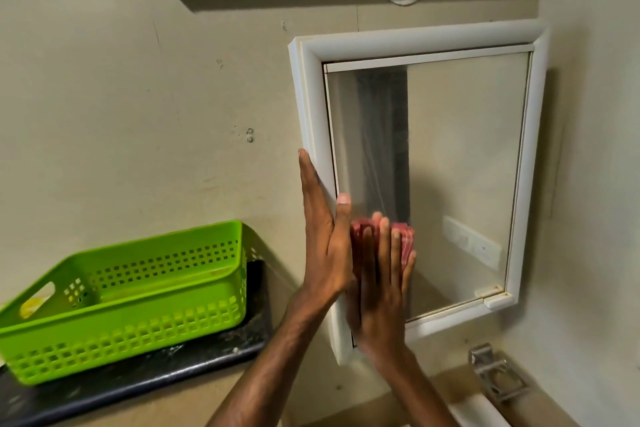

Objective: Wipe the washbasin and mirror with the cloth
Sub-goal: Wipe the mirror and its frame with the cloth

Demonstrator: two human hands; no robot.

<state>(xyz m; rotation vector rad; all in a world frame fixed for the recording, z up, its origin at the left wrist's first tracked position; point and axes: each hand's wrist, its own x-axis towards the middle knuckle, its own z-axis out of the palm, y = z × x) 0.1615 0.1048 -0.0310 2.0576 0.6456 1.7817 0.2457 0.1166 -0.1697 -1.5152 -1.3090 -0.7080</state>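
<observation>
Low on the mirror (460, 149), the right hand (379, 288) presses the cloth (403, 236) flat-fingered; left hand (325, 236) flat against its frame (311, 97).

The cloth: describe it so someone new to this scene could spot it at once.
Find the white-framed mirror right of the green basket. Near its lower left corner the right hand presses a cloth flat against the glass. It is the only red thing there, showing just beyond that hand.

The left forearm (266, 364) and right forearm (420, 392) are bare along all that shows; the left grip (325, 246) has long fingers and a short-trimmed thumbnail; the right grip (377, 291) has slender fingers with creased knuckles.
</observation>
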